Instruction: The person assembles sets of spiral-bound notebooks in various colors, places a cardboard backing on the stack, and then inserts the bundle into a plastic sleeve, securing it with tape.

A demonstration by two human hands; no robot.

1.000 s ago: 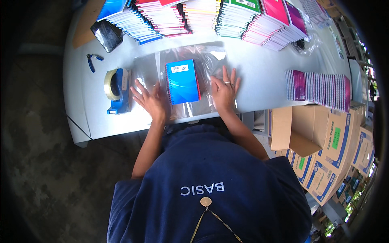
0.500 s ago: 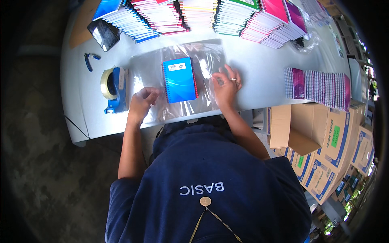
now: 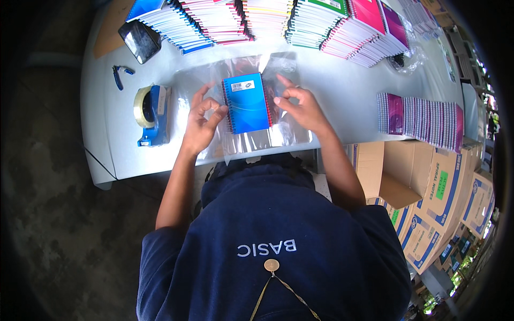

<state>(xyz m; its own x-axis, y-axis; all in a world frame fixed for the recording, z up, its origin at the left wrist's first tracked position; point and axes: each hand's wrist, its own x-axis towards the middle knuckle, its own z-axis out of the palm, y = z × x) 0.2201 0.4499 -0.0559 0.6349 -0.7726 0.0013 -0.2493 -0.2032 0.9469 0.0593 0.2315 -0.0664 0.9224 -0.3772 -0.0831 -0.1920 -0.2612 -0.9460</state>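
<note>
Surface [image 3: 348, 88]: notebook stacks [image 3: 313, 27] lined far side. Clear film [image 3: 249, 142] lay near, blue notebook [image 3: 247, 107] mid-sheet. Left hand [image 3: 201, 125] and right hand [image 3: 308, 111] had drawn in toward its sides since half a second before; whether fingers clamped film, couldn't tell. Tape dispenser [image 3: 156, 109] stood left.

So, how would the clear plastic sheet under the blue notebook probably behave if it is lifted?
The clear plastic sheet would probably flop and crease, since it shows ripples. It looks thin and see-through, so likely quite light. Its shiny glare suggests a slippery surface, so the blue notebook might slide.
</note>
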